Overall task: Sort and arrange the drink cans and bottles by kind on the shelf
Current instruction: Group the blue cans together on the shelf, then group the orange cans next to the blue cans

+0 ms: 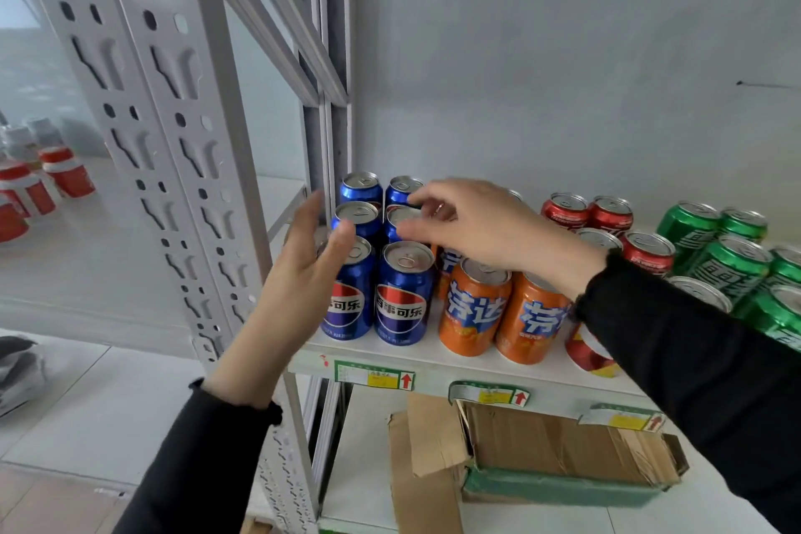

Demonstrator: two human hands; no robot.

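Blue Pepsi cans (404, 295) stand in two rows at the left end of the white shelf (433, 364). To their right come orange Fanta cans (474, 308), then red cola cans (648, 251), then green Sprite cans (728, 264). My left hand (299, 273) is open, its fingers straight, beside the front left blue can with the thumb against that can's top. My right hand (481, 225) hovers over the blue and orange cans, fingers loosely bent above a middle blue can (401, 215), holding nothing.
A white perforated shelf upright (182, 152) rises just left of the blue cans. Below the shelf lies an open cardboard box (542, 447). Price tags (375, 377) line the shelf's front edge. Red-labelled bottles (65, 171) stand blurred at far left.
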